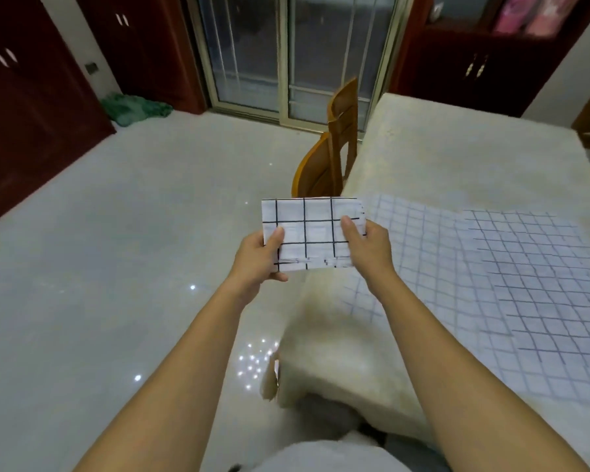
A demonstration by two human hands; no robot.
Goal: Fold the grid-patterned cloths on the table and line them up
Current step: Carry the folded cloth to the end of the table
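Head view: one black-grid cloth (312,233), folded to a small rectangle, is held in the air just off the left edge of the table (457,158), with the left hand (259,257) gripping its left end and the right hand (368,247) its right end, thumbs on top. Judged outstanding: this piece is not yet set down, the blue-grid cloths (491,284) lie flat and unfolded on the table, and no lined-up row is visible.

The table (457,148), cream and fluffy on top, takes up the right side. Spread flat on it is a pale-lined grid cloth (419,240), and right against that a darker-lined grid cloth (542,287) runs off the right edge.
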